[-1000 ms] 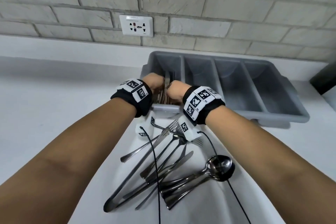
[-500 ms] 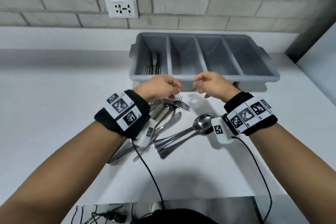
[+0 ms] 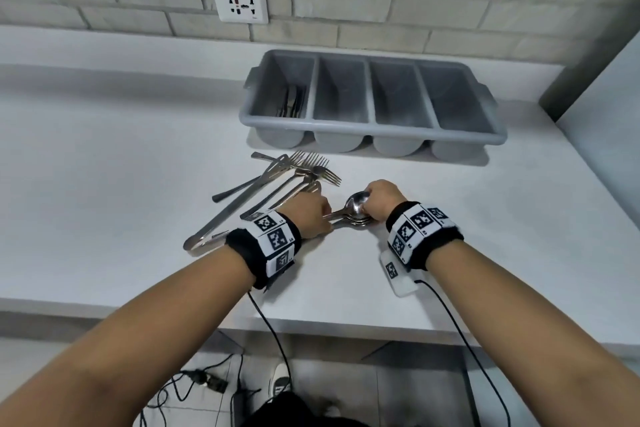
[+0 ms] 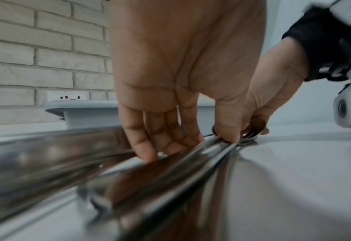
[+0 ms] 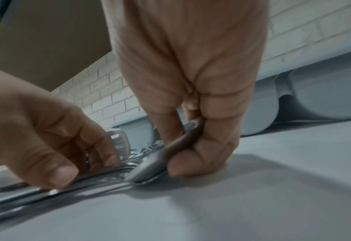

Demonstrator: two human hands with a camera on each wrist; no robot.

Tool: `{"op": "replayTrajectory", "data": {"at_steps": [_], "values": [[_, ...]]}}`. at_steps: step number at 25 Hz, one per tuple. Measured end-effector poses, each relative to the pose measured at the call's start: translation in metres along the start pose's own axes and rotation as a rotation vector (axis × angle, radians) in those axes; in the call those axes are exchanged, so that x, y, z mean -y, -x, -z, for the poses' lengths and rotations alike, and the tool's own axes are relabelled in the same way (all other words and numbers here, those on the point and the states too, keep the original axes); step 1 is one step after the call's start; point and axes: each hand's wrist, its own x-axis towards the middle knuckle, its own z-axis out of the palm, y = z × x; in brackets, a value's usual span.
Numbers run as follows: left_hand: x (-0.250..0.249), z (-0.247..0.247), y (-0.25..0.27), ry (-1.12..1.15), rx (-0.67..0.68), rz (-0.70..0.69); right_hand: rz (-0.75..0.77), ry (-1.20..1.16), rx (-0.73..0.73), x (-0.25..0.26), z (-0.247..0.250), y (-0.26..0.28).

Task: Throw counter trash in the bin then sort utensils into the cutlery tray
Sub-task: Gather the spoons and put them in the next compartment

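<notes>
A stack of spoons (image 3: 356, 206) lies on the white counter in front of the grey cutlery tray (image 3: 370, 123). My right hand (image 3: 382, 198) pinches the spoon bowls (image 5: 149, 168) between thumb and fingers. My left hand (image 3: 311, 215) grips the spoon handles (image 4: 191, 159), thumb and fingertips curled down on them. Knives (image 3: 292, 102) lie in the tray's leftmost compartment; the other three compartments look bare. Several forks (image 3: 311, 165) and long tongs (image 3: 235, 208) lie left of the spoons, partly under my left wrist.
A wall socket (image 3: 240, 3) sits in the brick wall behind the tray. A dark upright surface (image 3: 588, 80) bounds the counter on the right. The counter's front edge (image 3: 311, 322) is just below my wrists, with cables on the floor under it.
Both hands left the tray's knife compartment, pulled back over the counter, and have now come down on the spoons and taken hold. The camera has tilted further down.
</notes>
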Motion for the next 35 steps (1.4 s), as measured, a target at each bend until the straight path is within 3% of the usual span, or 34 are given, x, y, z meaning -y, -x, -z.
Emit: {"op": "replayTrajectory", "data": {"at_steps": [7,12,14,18,23,32,35], "values": [[0.005,-0.007,-0.002,0.258,-0.055,0.026,0.097,-0.421,-0.106,-0.016,0.002,0.002],[0.009,-0.004,-0.001,0.407,-0.006,0.049,0.071,-0.641,0.121,-0.022,0.011,0.002],[0.011,0.000,-0.003,0.454,-0.010,0.070,0.057,-0.727,0.101,-0.027,0.009,-0.003],[0.010,0.006,-0.001,0.922,0.041,0.030,0.100,-0.791,-0.103,-0.021,0.018,-0.006],[0.003,0.019,-0.008,1.046,0.034,-0.024,0.160,-0.759,-0.282,0.006,0.036,-0.014],[0.011,0.020,-0.014,1.204,0.244,0.025,-0.027,-0.835,-0.242,0.013,0.024,-0.022],[0.008,0.021,-0.015,1.238,0.252,-0.002,-0.058,-0.861,-0.231,0.020,0.028,-0.021]]}}
